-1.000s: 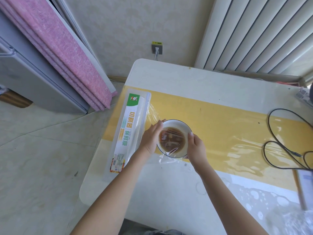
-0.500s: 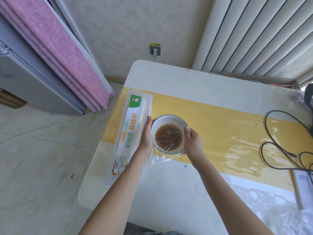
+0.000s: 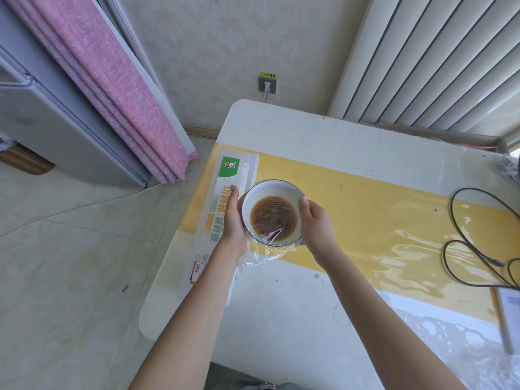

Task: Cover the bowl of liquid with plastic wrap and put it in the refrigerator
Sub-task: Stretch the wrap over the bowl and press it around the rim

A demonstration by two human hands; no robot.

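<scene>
A white bowl (image 3: 267,192) with a dark rim holds brown liquid and has clear plastic wrap (image 3: 270,250) stretched over it, with loose wrap bunched below its near side. My left hand (image 3: 233,220) grips the bowl's left side and my right hand (image 3: 313,223) grips its right side. The bowl looks raised a little over the yellow band of the table (image 3: 351,142). The plastic wrap box (image 3: 216,218), white with a green label, lies just left of the bowl, partly under my left hand.
A grey refrigerator (image 3: 56,119) stands at the left on the floor, with pink folded mats (image 3: 112,80) leaning beside it. A black cable (image 3: 478,249) loops on the table's right side. A wall socket (image 3: 267,84) is behind the table, and vertical blinds (image 3: 436,60) hang at the right.
Both hands have closed around the bowl's sides and brought it slightly up and away from me. The loose wrap has been drawn down around the rim.
</scene>
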